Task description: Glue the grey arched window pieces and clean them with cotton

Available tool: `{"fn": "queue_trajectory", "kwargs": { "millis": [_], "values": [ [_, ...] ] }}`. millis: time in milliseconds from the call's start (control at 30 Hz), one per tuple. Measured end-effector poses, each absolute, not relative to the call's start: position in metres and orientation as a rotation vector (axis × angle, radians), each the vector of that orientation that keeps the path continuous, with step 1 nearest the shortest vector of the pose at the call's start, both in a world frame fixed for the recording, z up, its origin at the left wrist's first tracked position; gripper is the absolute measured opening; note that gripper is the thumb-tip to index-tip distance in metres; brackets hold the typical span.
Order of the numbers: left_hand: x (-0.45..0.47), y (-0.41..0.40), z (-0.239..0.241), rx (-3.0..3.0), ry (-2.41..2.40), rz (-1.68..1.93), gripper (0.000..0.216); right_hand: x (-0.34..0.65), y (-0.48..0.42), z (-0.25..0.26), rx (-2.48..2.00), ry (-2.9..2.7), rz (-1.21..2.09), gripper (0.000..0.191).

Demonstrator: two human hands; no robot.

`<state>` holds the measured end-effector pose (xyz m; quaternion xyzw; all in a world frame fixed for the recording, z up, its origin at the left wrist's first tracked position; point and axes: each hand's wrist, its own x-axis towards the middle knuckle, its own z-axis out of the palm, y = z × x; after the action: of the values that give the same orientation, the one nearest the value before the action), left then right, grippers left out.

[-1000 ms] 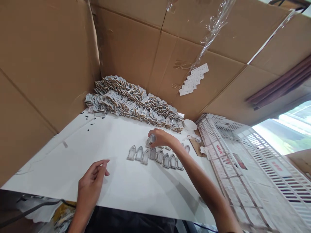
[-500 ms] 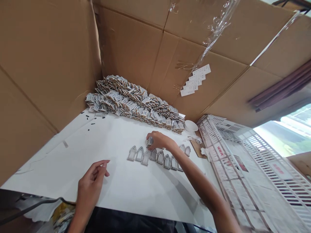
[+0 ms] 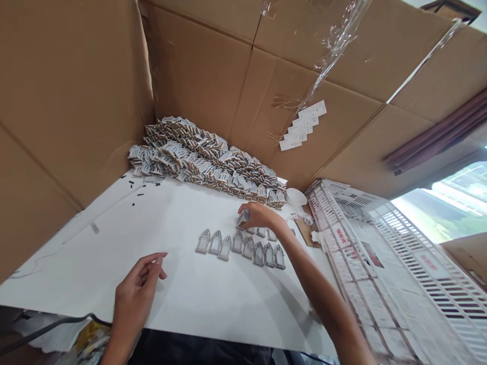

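My right hand (image 3: pixel 261 216) reaches over the white table (image 3: pixel 213 294) and pinches a small stack of grey arch-shaped pieces (image 3: pixel 242 218) just behind a row of the same pieces (image 3: pixel 239 248) laid flat side by side. A second, shorter row (image 3: pixel 264 232) lies under my wrist. My left hand (image 3: pixel 137 294) hovers low over the near left of the table, fingers loosely curled and apart, holding nothing. A long pile of stacked arch pieces (image 3: pixel 207 162) runs along the back.
Brown cardboard walls (image 3: pixel 76 101) close in the left and back. A white slatted plastic crate (image 3: pixel 380 263) lies at the right. A small white bowl (image 3: pixel 297 196) sits by the pile's right end. White labels (image 3: pixel 302 124) stick to the cardboard. Small black bits (image 3: pixel 137 190) lie at the far left.
My right hand has shifted slightly right and back with the small stack. The left hand has drifted a little toward me. The rows on the table have not changed.
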<state>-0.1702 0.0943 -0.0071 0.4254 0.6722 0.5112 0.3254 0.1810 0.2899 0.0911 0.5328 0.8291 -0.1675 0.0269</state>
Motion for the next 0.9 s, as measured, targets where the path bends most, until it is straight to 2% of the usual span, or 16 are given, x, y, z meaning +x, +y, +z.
{"fn": "queue_trajectory", "kwargs": {
  "millis": [467, 900],
  "values": [
    [-0.171, 0.094, -0.001, 1.108, 1.771, 1.275, 0.061, 0.168, 0.285, 0.076, 1.717, 2.454, -0.540, 0.055],
    [-0.165, 0.096, 0.006, 1.053, 1.735, 1.324, 0.055, 0.216, 0.277, 0.089, 1.714, 2.468, -0.457, 0.055]
  ]
}}
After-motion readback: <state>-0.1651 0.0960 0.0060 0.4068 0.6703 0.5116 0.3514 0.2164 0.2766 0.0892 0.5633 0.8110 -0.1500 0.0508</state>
